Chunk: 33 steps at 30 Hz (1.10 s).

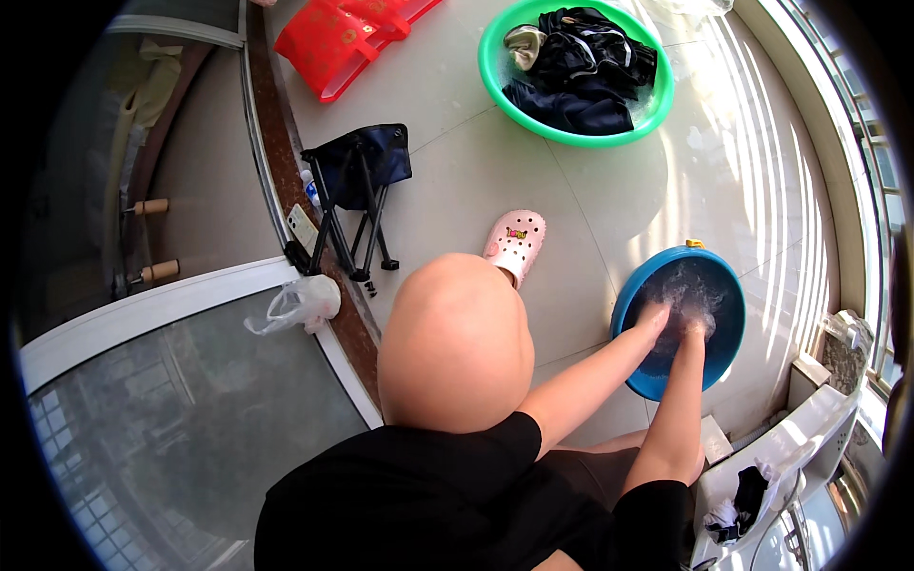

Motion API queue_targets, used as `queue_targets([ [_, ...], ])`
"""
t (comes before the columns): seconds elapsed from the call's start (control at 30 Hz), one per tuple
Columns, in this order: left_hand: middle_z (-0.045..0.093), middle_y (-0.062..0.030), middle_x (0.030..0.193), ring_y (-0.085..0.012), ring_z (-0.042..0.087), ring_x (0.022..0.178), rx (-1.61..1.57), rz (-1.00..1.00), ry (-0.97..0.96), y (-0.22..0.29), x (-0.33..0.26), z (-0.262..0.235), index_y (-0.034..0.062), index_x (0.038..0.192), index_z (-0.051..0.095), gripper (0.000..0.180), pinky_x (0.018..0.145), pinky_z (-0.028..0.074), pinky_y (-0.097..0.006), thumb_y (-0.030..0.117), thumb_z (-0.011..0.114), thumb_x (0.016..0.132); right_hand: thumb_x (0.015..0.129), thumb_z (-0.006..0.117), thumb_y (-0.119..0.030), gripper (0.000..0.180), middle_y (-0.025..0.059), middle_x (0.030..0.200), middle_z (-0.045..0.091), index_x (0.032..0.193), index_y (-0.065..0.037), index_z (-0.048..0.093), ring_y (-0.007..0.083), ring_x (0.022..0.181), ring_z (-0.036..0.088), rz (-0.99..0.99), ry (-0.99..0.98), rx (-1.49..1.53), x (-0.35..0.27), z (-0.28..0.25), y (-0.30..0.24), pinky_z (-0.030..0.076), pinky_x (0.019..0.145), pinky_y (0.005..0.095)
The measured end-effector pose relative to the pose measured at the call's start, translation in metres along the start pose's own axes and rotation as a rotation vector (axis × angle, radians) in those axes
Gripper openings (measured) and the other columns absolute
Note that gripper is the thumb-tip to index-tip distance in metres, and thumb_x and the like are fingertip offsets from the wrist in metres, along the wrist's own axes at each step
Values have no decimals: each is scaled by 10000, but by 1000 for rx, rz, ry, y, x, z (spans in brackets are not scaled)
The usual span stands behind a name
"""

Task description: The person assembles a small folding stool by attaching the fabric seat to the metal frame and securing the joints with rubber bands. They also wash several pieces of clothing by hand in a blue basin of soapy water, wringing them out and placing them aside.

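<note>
Both of my arms reach down to the right into a round blue basin [729,305] that holds water. My left hand [655,316] is partly sunk in the water, its fingers hidden. Close beside it, my right hand [697,328] is also in the basin, with bubbles and splashing around the fingers. Whether either hand grips anything under the surface cannot be made out. A small yellow thing [695,244] sits at the basin's far rim.
Farther off stands a green basin [490,74] with dark wet clothes [590,71]. A red bag [328,43], a dark folding stool [367,167] and a phone [303,226] are to the left. My pink clog [517,240] is near the middle. At right, a white sink [728,466] holds cloth.
</note>
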State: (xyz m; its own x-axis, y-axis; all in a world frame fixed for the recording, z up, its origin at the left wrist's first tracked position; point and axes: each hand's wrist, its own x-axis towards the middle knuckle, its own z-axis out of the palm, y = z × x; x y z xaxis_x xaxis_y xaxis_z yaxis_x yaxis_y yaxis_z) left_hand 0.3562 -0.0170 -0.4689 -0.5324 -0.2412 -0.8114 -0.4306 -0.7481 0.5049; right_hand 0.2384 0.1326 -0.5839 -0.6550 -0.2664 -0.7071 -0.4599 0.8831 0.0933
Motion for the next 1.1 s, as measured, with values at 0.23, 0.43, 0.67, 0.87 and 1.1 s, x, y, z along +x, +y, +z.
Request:
queue_targets([
  [0.23, 664, -61, 939, -259, 657, 812, -628, -584, -553, 38, -4, -30, 160, 1038, 601, 681, 748, 537, -466, 788, 559, 777, 883, 439, -41, 616, 178, 1357, 543, 1491, -88, 359, 103, 428, 492, -19, 239, 1316, -216, -136, -132, 411, 379, 224],
  [0.43, 668, -96, 993, -235, 677, 882, -501, -156, -514, 26, 13, -19, 85, 1121, 611, 378, 771, 582, -398, 408, 623, 925, 884, 686, -215, 437, 183, 1115, 613, 1268, -37, 573, 337, 998, 601, -181, 834, 633, -225, -122, -158, 497, 819, 417],
  [0.67, 679, -101, 1048, -223, 672, 908, -474, -249, -228, 33, 0, -7, 36, 1110, 629, 377, 807, 553, -372, 370, 542, 958, 923, 583, -470, 394, 129, 974, 678, 974, -90, 677, 368, 883, 646, 134, 766, 806, -148, -131, -122, 511, 759, 431],
  [0.87, 612, -86, 1207, -185, 589, 1085, -267, 87, -187, 46, -21, 1, 17, 1251, 570, 420, 954, 447, -333, 320, 587, 960, 939, 584, -359, 290, 151, 1076, 631, 1121, -141, 645, 374, 959, 618, 274, 864, 629, -146, -84, -76, 500, 821, 449],
  [1.1, 551, -160, 1340, -276, 541, 1190, -13, -192, -104, 36, 12, -35, -14, 1362, 487, 539, 996, 420, -376, 391, 476, 1007, 804, 703, -207, 646, 166, 1458, 360, 1409, -260, 485, 414, 1317, 372, 91, 681, 341, -165, -67, -133, 422, 986, 559],
])
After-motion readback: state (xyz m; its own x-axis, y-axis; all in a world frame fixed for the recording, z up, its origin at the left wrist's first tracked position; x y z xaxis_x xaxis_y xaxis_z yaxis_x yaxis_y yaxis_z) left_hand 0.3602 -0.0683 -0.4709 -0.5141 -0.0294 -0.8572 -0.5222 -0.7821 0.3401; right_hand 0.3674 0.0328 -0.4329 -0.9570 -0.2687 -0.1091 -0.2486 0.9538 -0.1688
